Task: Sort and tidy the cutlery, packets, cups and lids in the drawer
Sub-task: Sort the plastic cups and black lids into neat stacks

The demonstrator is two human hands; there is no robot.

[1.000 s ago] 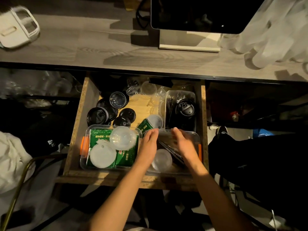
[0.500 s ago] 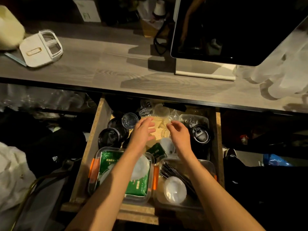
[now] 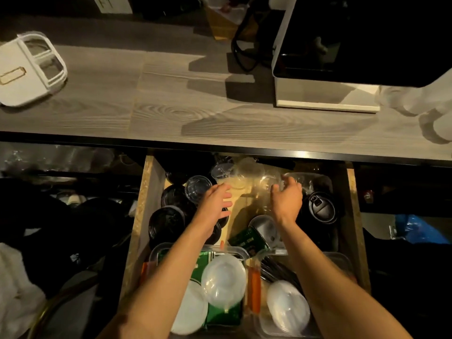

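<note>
The open wooden drawer (image 3: pixel 149 192) sits below the counter. My left hand (image 3: pixel 215 204) and my right hand (image 3: pixel 286 200) reach into its far middle, fingers spread, holding nothing, on either side of a cluster of clear plastic cups (image 3: pixel 254 182). Black lids (image 3: pixel 166 222) lie stacked at the left. A black sip lid (image 3: pixel 320 207) rests in a clear tray (image 3: pixel 325 178) at the right. Near the front, one clear tub (image 3: pixel 156 250) holds green packets (image 3: pixel 222 314) and white lids (image 3: pixel 223 277); another tub (image 3: pixel 344 261) holds dark cutlery (image 3: pixel 275 269) and a white lid (image 3: pixel 288 305).
Above the drawer runs a grey wood-grain counter (image 3: pixel 171 111) with a white container lid (image 3: pixel 27 69) at the left, a black-and-white appliance (image 3: pixel 342 57) at the right and clear cups (image 3: pixel 415 104) at the far right. Dark clutter fills the shelves on both sides of the drawer.
Both hands have moved from the front tubs toward the back of the drawer and spread apart around the clear cups. The camera view has shifted closer and lower.
</note>
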